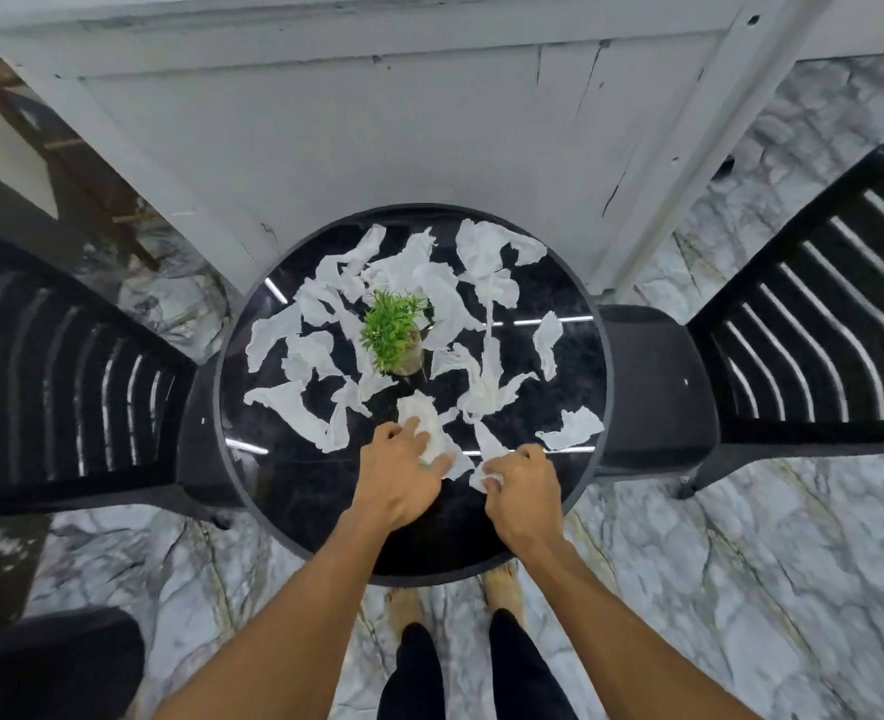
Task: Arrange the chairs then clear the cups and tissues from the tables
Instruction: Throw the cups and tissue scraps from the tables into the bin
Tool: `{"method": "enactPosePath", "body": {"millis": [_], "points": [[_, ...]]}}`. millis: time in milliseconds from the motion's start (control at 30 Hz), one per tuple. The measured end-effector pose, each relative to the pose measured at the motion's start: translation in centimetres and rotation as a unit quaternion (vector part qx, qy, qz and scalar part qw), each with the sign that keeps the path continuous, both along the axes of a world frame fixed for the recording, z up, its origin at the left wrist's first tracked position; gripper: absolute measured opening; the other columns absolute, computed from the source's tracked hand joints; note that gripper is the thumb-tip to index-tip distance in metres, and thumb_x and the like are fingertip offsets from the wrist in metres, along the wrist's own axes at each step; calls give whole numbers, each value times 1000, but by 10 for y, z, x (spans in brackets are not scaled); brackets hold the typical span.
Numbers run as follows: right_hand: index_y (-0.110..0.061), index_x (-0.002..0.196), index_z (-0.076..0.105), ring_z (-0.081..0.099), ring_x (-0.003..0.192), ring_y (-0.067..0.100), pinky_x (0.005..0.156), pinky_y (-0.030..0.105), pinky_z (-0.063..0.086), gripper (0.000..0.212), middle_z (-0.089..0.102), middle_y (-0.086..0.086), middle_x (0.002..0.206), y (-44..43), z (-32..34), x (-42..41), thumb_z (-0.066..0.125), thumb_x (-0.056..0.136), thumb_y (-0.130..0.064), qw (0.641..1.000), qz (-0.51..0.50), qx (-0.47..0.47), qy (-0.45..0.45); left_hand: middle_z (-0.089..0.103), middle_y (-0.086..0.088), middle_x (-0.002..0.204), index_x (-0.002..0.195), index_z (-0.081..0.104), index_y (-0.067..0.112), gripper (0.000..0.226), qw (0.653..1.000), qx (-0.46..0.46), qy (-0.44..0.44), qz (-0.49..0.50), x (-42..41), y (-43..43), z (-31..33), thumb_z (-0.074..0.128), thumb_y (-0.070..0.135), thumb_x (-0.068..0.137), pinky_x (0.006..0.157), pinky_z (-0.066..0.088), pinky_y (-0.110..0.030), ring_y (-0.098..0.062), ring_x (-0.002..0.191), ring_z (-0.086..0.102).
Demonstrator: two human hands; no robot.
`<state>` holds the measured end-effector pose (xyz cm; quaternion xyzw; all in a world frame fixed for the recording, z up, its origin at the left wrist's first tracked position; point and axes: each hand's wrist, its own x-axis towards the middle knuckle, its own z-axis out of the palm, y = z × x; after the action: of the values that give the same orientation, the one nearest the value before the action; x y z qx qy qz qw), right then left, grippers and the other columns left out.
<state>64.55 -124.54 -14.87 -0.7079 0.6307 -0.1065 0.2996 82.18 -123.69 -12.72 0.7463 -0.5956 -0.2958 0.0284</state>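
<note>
- Round black table (pixel 294 491) stands against a white panelled wall (pixel 356 132); marble floor (pixel 715 589) around it.
- Torn white tissues (pixel 481 252) lie scattered over most of the tabletop, thickest around the centre and far half. No cups in view.
- Small green plant (pixel 393 324) in a pot stands upright at table centre, tissue pieces touching its base.
- Left hand (pixel 400 472) is on the near part of the table, fingers curled around a crumpled wad (pixel 426 423) of tissue; grip is closed on it.
- Right hand (pixel 523 485) is just beside the left, fingers pinched shut on another tissue piece (pixel 489 475) that trails away across the table.
- Hands are close but not touching.
- Black slatted chair (pixel 55 366) on the left, seat tucked under the table edge; second chair (pixel 814 324) on the right, likewise.
- Bare feet (pixel 502 584) at the near table edge.
</note>
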Motion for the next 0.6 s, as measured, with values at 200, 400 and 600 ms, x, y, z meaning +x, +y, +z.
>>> {"method": "enactPosePath", "body": {"millis": [200, 400, 600], "points": [[-6, 111, 69, 56, 110, 15, 81, 0, 33, 26, 57, -2, 121, -8, -12, -10, 58, 89, 2, 997, 28, 43, -59, 46, -12, 146, 122, 62, 0, 33, 999, -24, 13, 45, -11, -8, -3, 62, 13, 92, 102, 42, -33, -28, 123, 44], [5, 89, 66, 62, 87, 31, 79, 49, 54, 21, 67, 15, 90, -16, -9, -21, 51, 78, 13, 995, 68, 61, -46, 63, -6, 119, 124, 63, 10, 36, 995, -28, 18, 89, -32, -1, -4, 66, 10, 88, 96, 47, -40, -28, 113, 54], [-11, 100, 76, 57, 99, 24, 83, 27, 42, 28, 72, -1, 92, -29, 3, -48, 66, 80, 5, 996, -40, -59, -46, 68, -6, 102, 110, 70, 13, 24, 984, -74, 38, 156, -43, 1, 2, 58, 6, 91, 87, 46, -30, -26, 105, 57]]}}
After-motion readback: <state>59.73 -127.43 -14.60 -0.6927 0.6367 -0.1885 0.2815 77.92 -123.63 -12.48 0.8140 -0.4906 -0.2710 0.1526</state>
